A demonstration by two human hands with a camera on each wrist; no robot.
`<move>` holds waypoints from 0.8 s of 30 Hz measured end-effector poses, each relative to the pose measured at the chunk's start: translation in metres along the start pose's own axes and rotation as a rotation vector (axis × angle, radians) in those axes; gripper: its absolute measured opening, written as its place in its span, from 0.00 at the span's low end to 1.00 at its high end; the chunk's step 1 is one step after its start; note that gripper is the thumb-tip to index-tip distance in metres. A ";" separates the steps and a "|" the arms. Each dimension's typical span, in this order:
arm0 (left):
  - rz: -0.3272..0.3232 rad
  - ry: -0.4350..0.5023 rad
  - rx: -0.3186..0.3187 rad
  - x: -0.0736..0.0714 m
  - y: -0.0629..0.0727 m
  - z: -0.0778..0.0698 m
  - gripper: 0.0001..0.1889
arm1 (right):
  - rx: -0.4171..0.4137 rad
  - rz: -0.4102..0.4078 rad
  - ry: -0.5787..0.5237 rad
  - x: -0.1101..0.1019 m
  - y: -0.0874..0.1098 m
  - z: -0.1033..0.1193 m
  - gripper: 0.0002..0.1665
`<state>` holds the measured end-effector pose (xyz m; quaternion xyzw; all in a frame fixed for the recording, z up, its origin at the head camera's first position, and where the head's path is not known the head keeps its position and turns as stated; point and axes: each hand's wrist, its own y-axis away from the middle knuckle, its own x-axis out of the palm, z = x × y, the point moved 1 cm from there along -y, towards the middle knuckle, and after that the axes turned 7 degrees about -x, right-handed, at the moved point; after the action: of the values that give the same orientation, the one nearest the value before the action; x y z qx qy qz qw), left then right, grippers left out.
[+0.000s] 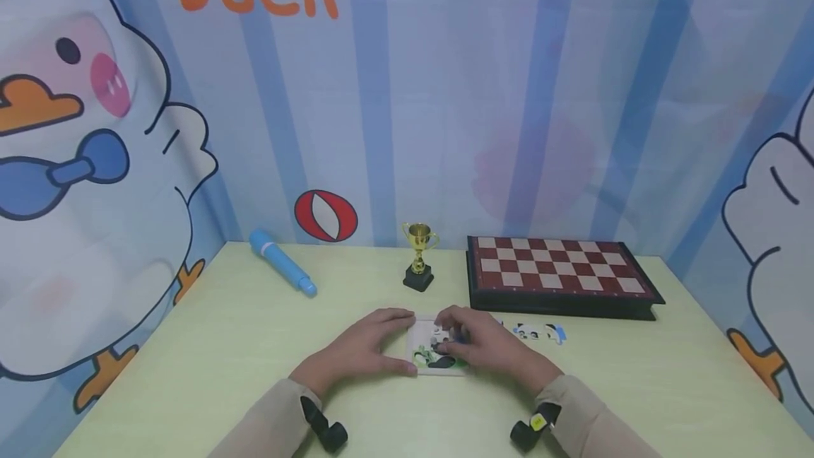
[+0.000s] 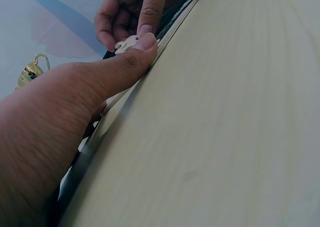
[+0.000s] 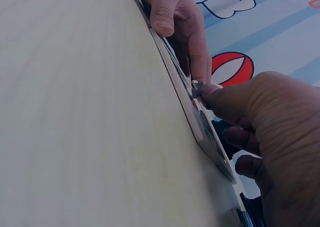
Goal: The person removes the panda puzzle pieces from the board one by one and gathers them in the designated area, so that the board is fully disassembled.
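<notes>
A flat jigsaw board (image 1: 440, 372) with a pale frame lies on the table in front of me in the head view. Panda and green plant pictures show on its fitted part. My left hand (image 1: 365, 348) rests at the board's left side, thumb by the lower corner and fingers by the upper one. Over the board, my right hand (image 1: 486, 341) pinches a small jigsaw piece (image 3: 197, 89) between thumb and fingers. In the left wrist view that piece (image 2: 126, 44) has a pale knobbed edge. Several loose pieces (image 1: 539, 333) lie to the right of my right hand.
A checkered board box (image 1: 559, 271) stands at the back right. Behind the jigsaw board is a small gold trophy (image 1: 418, 256) on a black base. A blue cylindrical thing (image 1: 282, 262) lies at the back left. The duck-printed curtain (image 1: 432, 90) hangs behind the table.
</notes>
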<state>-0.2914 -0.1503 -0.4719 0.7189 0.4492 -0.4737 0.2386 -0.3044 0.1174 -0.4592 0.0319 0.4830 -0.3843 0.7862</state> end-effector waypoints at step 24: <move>0.001 -0.001 -0.005 0.003 -0.002 0.003 0.52 | -0.013 -0.091 -0.014 -0.011 0.012 0.002 0.11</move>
<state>-0.2937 -0.1505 -0.4756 0.7183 0.4500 -0.4729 0.2407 -0.2984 0.1315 -0.4532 0.0022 0.4809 -0.4167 0.7714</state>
